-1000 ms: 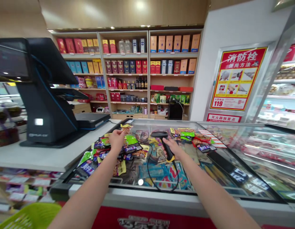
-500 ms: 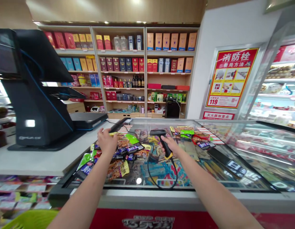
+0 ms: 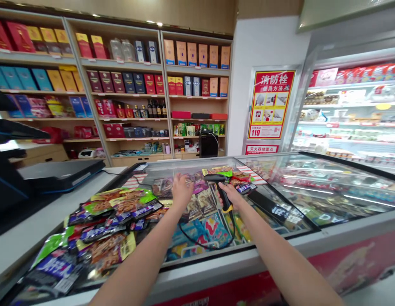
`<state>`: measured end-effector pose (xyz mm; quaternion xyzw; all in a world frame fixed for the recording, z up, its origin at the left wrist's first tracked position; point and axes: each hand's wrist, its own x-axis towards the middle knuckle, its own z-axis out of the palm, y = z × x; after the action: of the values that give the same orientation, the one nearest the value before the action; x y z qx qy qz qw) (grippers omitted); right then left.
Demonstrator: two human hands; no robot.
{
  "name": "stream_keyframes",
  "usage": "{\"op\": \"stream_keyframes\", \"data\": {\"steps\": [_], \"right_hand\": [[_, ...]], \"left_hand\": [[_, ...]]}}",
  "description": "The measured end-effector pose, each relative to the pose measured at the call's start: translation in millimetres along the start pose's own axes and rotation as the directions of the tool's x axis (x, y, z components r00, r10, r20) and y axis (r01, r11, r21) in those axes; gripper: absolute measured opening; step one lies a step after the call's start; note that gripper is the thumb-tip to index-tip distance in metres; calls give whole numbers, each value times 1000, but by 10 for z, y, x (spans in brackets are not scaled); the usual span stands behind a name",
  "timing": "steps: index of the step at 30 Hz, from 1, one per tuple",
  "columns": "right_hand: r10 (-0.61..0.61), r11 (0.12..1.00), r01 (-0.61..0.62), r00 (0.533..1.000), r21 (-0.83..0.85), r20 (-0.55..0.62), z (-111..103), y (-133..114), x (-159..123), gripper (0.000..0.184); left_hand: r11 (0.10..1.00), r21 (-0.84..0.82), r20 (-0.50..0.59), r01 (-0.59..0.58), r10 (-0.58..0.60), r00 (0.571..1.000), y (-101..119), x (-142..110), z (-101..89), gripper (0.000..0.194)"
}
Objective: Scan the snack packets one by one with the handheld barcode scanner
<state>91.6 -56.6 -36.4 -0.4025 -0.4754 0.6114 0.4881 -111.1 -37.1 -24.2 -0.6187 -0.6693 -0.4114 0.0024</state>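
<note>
My right hand (image 3: 231,196) is wrapped round the grip of a black barcode scanner (image 3: 225,193) with a yellow-trimmed base, its head pointing left. The scanner's black cable loops down over the glass freezer lid (image 3: 171,255). Left of it, my left hand (image 3: 182,189) is over the lid with fingers apart and nothing visible in it. A heap of shiny snack packets (image 3: 120,208) lies on the lid to the left of my left hand. A smaller group of snack packets (image 3: 240,176) lies just beyond my right hand.
A long flat black object (image 3: 270,206) lies on the lid at right. To the left is a counter (image 3: 12,250) with a black scale platform (image 3: 61,172). Shelves of boxed goods (image 3: 130,83) stand behind, and a lit chiller (image 3: 353,110) is at far right.
My view has turned right and come nearer the left heap. My left hand has left those packets and moved right, towards the scanner. My right hand still holds the scanner.
</note>
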Motion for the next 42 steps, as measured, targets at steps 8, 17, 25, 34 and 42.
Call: {"op": "stream_keyframes", "data": {"steps": [8,17,25,34,42], "right_hand": [[-12,999,20,976,38,-219,-610,-213,-50,27],[-94,990,120,952,70,-290,-889,-120,103,40],[-227,974,218,951,-66,-210,-845,-30,84,40],[-314,944,283,928,-168,-200,-892,65,139,35],[-267,958,229,932,-171,-244,-862,43,101,37]], "left_hand": [[1000,-23,257,-1,7,966,709,-87,817,38],[995,95,234,-33,9,972,1043,322,1443,50],[937,135,221,322,-345,912,497,1099,1674,77],[995,42,371,87,-96,924,589,818,1575,54],[992,-81,470,96,-47,882,586,359,1229,52]]}}
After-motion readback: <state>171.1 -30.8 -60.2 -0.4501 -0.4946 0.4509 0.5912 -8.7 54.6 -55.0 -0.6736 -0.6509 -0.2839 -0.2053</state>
